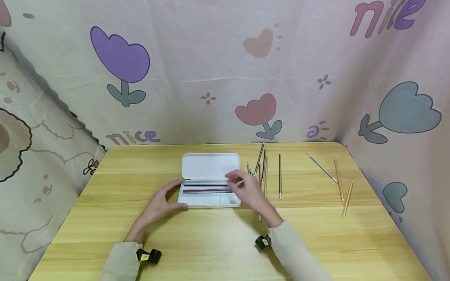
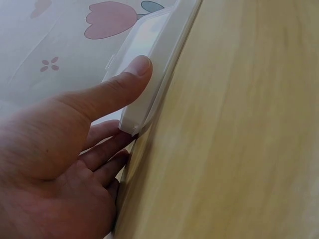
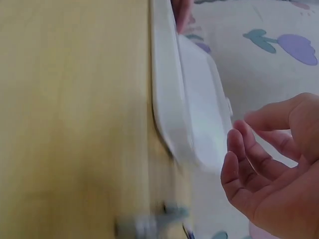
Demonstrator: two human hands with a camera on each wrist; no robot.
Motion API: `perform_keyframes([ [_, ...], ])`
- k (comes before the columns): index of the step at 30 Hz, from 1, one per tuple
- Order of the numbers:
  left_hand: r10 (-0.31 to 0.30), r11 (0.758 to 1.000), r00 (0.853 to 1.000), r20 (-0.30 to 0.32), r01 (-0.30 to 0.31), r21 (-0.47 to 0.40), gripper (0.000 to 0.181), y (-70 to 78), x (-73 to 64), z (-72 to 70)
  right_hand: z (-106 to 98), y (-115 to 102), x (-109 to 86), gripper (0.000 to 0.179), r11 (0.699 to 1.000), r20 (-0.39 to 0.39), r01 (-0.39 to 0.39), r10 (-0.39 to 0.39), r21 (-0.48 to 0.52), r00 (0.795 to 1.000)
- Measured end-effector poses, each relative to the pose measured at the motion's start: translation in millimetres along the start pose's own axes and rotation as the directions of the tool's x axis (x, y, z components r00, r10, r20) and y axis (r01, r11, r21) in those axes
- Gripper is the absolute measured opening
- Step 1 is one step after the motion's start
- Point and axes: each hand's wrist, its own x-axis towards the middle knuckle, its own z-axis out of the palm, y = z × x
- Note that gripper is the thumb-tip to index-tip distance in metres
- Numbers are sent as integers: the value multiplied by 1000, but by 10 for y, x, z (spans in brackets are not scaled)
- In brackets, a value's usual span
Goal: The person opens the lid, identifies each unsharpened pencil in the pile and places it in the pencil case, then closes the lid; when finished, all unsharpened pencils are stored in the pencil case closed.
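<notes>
A white pencil case lies on the table with its lid raised toward the wall. Inside are several pencils lying crosswise, among them a dark one and a red one. My left hand grips the case's left end, thumb at the front edge and fingers round the back corner. Over the right end of the case is my right hand, its fingers loosely bent. Nothing shows between its thumb and fingertips in the right wrist view, where the case wall stands beside it.
Right of the case, several pencils lie bunched, partly hidden by my right hand and forearm. A black pencil lies by itself beside them. Farther right are a grey pencil and two yellowish pencils. A printed curtain hangs behind the wooden table.
</notes>
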Motion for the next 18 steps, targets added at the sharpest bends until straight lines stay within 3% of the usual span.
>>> perform_keyframes([
  [10,-13,1000,1000,5,13,13,94,-13,6,-6,-607,167,-240,25,994,-188,-55,36,-98,981],
  [18,-37,999,999,5,37,28,95,3,1,-1,-1017,386,-322,29,969,-330,-211,159,-127,930],
])
